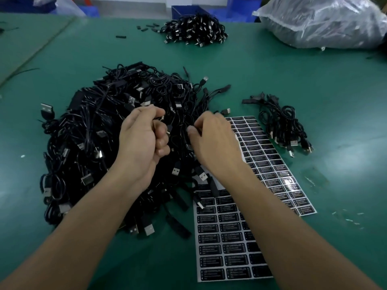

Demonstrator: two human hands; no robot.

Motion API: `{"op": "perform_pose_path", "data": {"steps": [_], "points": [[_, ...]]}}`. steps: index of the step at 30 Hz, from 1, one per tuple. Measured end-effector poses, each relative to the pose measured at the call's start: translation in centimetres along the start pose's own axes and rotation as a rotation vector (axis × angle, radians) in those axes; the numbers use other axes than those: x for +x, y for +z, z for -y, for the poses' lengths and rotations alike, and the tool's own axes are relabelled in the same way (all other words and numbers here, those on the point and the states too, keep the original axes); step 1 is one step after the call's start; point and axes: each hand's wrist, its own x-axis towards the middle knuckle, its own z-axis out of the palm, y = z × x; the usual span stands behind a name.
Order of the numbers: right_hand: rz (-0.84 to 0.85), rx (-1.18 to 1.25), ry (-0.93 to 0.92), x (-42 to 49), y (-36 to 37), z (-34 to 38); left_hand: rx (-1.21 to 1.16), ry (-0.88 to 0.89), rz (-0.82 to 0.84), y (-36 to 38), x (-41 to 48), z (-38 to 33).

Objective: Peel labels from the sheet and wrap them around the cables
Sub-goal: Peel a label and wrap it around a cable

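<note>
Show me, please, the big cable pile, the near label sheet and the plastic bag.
big cable pile (88, 126): head view, tangled left part.
near label sheet (231, 250): head view, a middle-column label.
plastic bag (322, 24): head view, crinkled top.

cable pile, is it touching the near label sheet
Touching. The head view shows plugs from the cable pile lying over the upper left corner of the near label sheet.

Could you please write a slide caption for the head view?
Left hand and right hand pinch cables atop the black pile, beside label sheets.
</note>
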Motion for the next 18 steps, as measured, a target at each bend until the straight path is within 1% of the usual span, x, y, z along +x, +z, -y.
{"op": "perform_pose_path", "data": {"steps": [1, 3, 5, 8, 9, 12, 14, 18], "points": [[-0.021, -0.024, 0.023, 0.2, 0.2, 0.1, -0.002, -0.002, 0.001, 0.0, 0.0, 0.0], [-0.01, -0.018, 0.084, 0.7, 0.3, 0.1, -0.002, -0.004, 0.0, 0.0, 0.1, 0.0], [-0.009, 0.003, 0.103, 1.0, 0.4, 0.1, 0.001, -0.002, 0.0, 0.0, 0.1, 0.1], [-0.102, 0.007, 0.019, 0.7, 0.6, 0.7, 0.002, 0.003, 0.003, 0.0, 0.1, 0.1], [-0.106, -0.026, -0.007, 0.5, 0.7, 1.0, 0.001, 0.004, 0.003, 0.0, 0.1, 0.1], [0.015, -0.153, 0.023, 0.2, 1.2, 1.3, 0.008, 0.009, -0.003, 0.0, 0.1, 0.2], [0.068, -0.07, 0.069, 0.4, 0.9, 1.1, 0.009, 0.008, -0.002, 0.0, 0.2, 0.2], [0.052, 0.244, 0.091, 0.5, -0.4, 0.9, 0.024, 0.01, 0.008, -0.1, 0.2, 0.3]]}}
